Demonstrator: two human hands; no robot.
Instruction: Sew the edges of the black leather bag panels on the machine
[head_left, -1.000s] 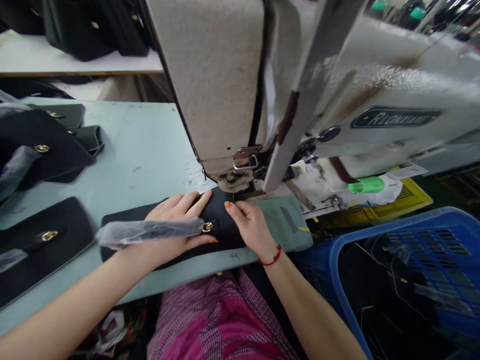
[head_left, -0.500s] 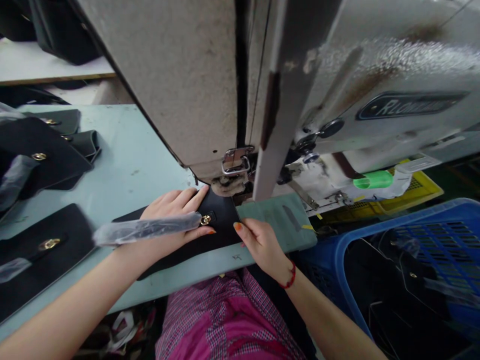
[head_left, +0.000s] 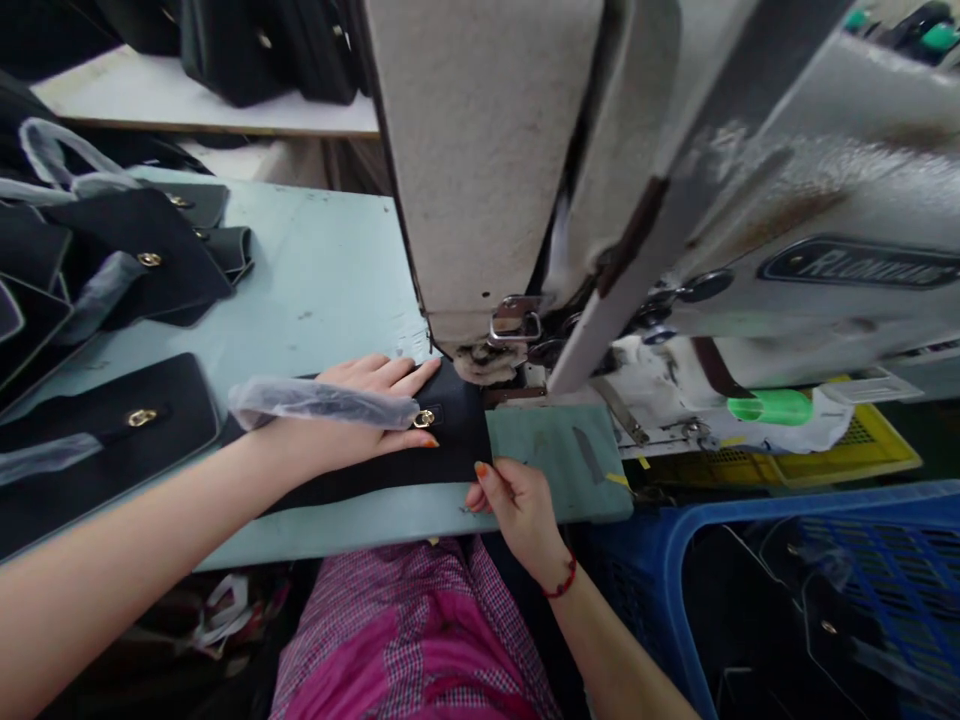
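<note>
A black leather-like bag panel (head_left: 457, 460) lies on the pale green table under the head of a sewing machine (head_left: 487, 180). My left hand (head_left: 360, 405) rests flat on it, fingers stretched out toward the machine's foot. Beside my left thumb sits a gold metal fitting (head_left: 424, 418), joined to a strap wrapped in clear plastic (head_left: 322, 402) that lies across the back of that hand. With thumb and fingers, my right hand (head_left: 517, 495) pinches the panel's near right corner. The machine's foot area (head_left: 499, 365) is by the panel's far edge; the needle cannot be made out.
More black bag pieces (head_left: 150, 245) with gold fittings lie on the table (head_left: 322, 260) at left. Dark bags (head_left: 232, 50) stand on a white shelf behind. A blue basket (head_left: 675, 570) holding black pieces is at right, near a yellow crate (head_left: 885, 440).
The head view has shifted, so the machine appears farther right. My right hand has slid along the panel's right edge toward its near corner. My left hand stays flat on the panel.
</note>
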